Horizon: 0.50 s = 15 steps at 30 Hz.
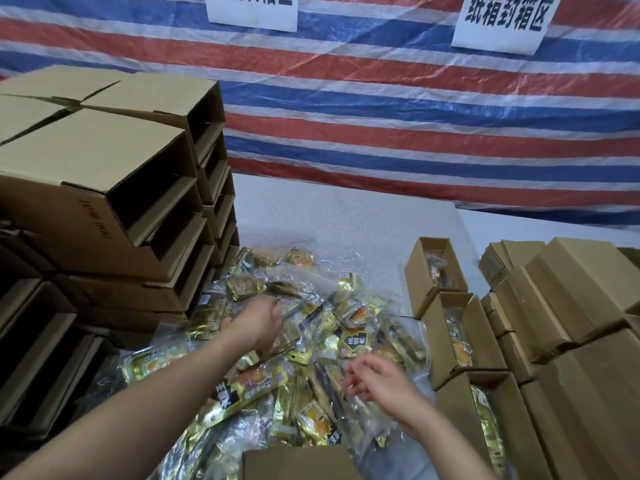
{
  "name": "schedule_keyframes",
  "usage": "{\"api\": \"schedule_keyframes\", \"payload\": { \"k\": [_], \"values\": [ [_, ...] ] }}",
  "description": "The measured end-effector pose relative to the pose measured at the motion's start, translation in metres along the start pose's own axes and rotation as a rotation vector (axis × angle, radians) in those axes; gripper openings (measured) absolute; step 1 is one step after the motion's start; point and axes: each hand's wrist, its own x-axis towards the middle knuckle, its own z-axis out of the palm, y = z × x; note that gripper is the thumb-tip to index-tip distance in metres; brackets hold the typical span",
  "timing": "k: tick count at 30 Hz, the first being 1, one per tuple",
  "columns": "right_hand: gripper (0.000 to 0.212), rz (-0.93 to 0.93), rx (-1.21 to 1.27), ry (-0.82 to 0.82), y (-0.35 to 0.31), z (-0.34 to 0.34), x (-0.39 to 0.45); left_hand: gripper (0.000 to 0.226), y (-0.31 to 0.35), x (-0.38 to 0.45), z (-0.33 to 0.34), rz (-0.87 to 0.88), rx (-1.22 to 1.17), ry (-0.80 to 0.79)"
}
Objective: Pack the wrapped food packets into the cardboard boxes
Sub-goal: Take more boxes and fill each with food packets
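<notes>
A heap of gold and clear wrapped food packets (304, 344) covers the white table in front of me. My left hand (261, 323) reaches into the middle of the heap, fingers closed around a clear packet. My right hand (375, 375) hovers just above the packets nearer to me, fingers spread and holding nothing. Right of the heap stand three narrow open cardboard boxes (446, 327) in a row, each with packets inside. Another cardboard box (298, 462) shows its flap at the bottom edge.
A tall stack of open-ended cardboard boxes (104, 188) fills the left side. Closed and flat cartons (568, 306) are stacked at the right. A red, white and blue striped tarp (415, 98) with two paper signs hangs behind the white table (329, 209).
</notes>
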Motion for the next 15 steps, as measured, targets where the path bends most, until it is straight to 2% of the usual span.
{"api": "schedule_keyframes", "payload": {
  "k": [2, 8, 13, 15],
  "values": [
    [0.019, 0.023, -0.008, -0.003, 0.002, 0.002, 0.001, 0.054, 0.002, 0.023, 0.0, -0.041, 0.127, 0.013],
    [0.02, 0.073, 0.063, 0.038, 0.006, -0.011, 0.009, 0.046, 0.008, 0.065, 0.009, -0.155, 0.211, -0.058],
    [0.022, 0.12, 0.098, 0.035, 0.011, -0.02, 0.011, 0.046, 0.006, 0.071, 0.019, -0.172, 0.366, -0.042],
    [0.022, 0.132, 0.1, 0.039, 0.011, -0.023, 0.015, 0.038, 0.005, 0.072, 0.02, -0.184, 0.332, -0.06]
  ]
}}
